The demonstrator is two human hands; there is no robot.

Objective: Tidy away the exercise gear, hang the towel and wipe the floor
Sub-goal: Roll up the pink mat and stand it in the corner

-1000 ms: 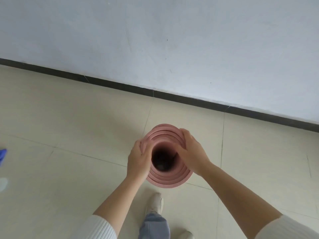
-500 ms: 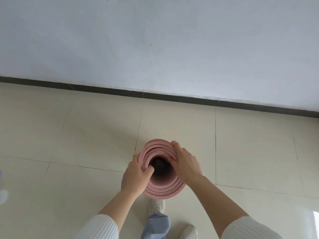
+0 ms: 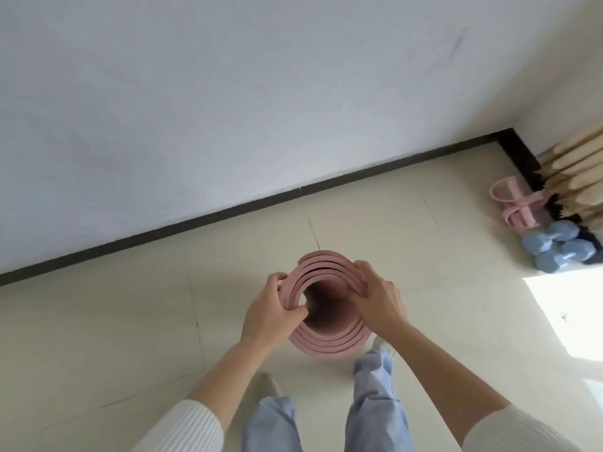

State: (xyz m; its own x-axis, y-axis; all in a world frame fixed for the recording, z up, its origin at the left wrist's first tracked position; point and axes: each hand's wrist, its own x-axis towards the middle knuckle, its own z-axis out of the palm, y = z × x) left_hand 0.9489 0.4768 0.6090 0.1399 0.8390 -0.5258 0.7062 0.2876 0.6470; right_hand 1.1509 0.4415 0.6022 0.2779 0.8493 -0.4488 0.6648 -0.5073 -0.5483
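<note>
1. Swinging to the right since a second ago, the view now takes in a corner of the room, and the dark skirting board (image 3: 228,213) runs at a slant under the pale wall (image 3: 261,93); both hands remain on the rolled pink mat (image 3: 326,347).
2. The mat stands on end in front of the person's legs, its open top ring facing the camera (whether its lower end touches the tiled floor (image 3: 98,321) cannot be told).
3. The left hand (image 3: 267,318) grips the left side of the rim, the thumb (image 3: 298,311) hooked inside the roll and the fingers wrapped round the outside.
4. The right hand (image 3: 378,301) clasps the right side of the rim, its fingers (image 3: 360,272) curled over the layered edge.
5. Well apart from the mat, in the corner at the right edge, two pale blue dumbbells (image 3: 554,244) lie together on the floor, just beside a pink strap-like piece of gear (image 3: 512,203) and a bundle of wooden slats (image 3: 577,177).
6. A bright patch of sunlight (image 3: 574,318) falls on the tiles below the dumbbells.
7. White ribbed sleeves (image 3: 186,429) and light blue trousers (image 3: 375,402) fill the bottom of the view.
</note>
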